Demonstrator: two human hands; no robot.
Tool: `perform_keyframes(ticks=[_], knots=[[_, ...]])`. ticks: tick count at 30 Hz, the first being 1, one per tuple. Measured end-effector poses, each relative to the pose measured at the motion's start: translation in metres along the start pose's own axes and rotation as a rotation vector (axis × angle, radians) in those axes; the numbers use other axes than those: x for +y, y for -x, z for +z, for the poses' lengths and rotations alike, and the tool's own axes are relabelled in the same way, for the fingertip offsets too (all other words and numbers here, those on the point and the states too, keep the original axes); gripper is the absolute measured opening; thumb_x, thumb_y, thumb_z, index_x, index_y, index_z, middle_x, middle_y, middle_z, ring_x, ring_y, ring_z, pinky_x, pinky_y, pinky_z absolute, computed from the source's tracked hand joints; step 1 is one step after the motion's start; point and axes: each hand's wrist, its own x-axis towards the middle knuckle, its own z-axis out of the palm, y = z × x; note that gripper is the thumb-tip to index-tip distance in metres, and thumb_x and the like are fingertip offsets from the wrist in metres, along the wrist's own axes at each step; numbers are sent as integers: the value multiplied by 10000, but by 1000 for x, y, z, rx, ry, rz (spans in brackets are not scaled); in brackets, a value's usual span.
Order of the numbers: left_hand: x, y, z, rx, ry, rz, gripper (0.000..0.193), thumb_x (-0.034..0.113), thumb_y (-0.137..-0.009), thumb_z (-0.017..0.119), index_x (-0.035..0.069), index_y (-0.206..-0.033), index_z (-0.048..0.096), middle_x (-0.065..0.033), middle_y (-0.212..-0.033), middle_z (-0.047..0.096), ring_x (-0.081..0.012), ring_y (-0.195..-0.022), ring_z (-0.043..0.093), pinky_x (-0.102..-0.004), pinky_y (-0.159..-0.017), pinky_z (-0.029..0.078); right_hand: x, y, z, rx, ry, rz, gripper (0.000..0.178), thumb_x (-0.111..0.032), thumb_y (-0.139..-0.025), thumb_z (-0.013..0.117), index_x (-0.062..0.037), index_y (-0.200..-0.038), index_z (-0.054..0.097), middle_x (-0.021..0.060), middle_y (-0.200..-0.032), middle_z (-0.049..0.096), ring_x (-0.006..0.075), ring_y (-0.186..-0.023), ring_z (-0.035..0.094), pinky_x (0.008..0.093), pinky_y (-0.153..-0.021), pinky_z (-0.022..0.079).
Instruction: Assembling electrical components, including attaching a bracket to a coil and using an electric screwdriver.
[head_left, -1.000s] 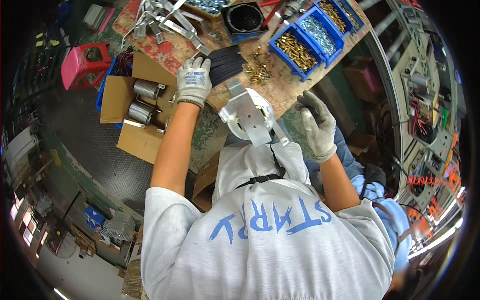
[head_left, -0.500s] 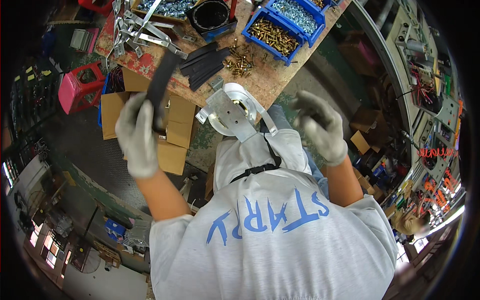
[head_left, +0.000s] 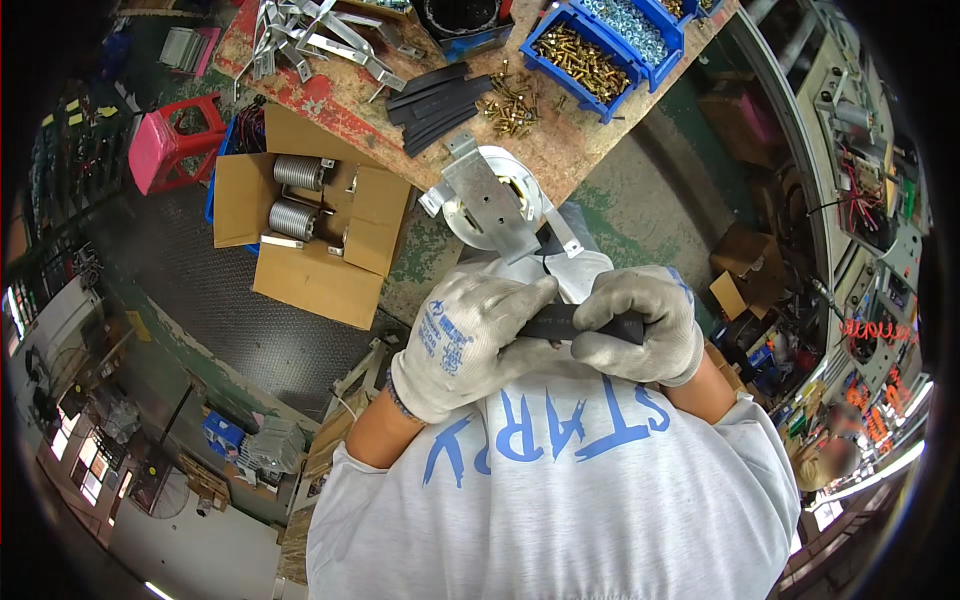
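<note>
1. My left hand (head_left: 475, 340), in a pale glove with blue print on its back, is drawn in narrow, its fingers gripping one end of a flat black strip (head_left: 552, 322).
2. My right hand (head_left: 645, 325), gloved too, is curled just as tightly; its digits cross over the strip near the other end, and a bit of black shows inside the curl.
3. The strip is held in front of my chest, running sideways between my two hands against my pale shirt (head_left: 560, 480). It looks dark, smooth and fairly straight. Faint marks show on it, too small to make out, and my fingers hide much of its length.
4. Just beyond my hands is a metal plate (head_left: 490, 200), tilted, lying across a white round part (head_left: 515, 165), close to the edge of the desk (head_left: 575, 145). I cannot tell what bears it.
5. On the desk, more black strips (head_left: 435, 105) lie in an overlapping fan, beside loose brass-coloured screws (head_left: 512, 110). Blue bins (head_left: 605, 112) of small hardware stand past those, and bent metal brackets (head_left: 300, 40) are heaped toward my left.
6. Left of the desk's corner, a cardboard box (head_left: 320, 285) holds ribbed metal cylinders (head_left: 293, 220).
</note>
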Motion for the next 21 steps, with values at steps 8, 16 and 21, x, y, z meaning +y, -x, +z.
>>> perform_keyframes(ticks=[8,16,21], knots=[[-8,-5,23,-13,292,-79,385,208,-655,818,7,-950,674,-123,-742,666,-286,-693,658,-385,-670,505,15,7,10,-33,111,-43,607,-307,-690,874,-9,-1154,620,120,-921,693,236,-845,685,335,-740,538],[-15,-16,31,-85,148,33,453,283,-703,800,18,-1041,658,-121,-898,683,-279,-809,663,-368,-730,515,31,40,3,99,160,41,392,-192,-756,810,3,-1057,650,141,-1008,685,251,-905,687,351,-800,540],[-41,-2,16,619,-161,-20,925,374,-691,836,-88,-1354,386,-241,-1345,461,-349,-1244,462,-466,-1018,391,61,55,3,527,470,11,373,-147,-771,811,39,-1037,628,137,-914,682,198,-816,674,304,-732,542]])
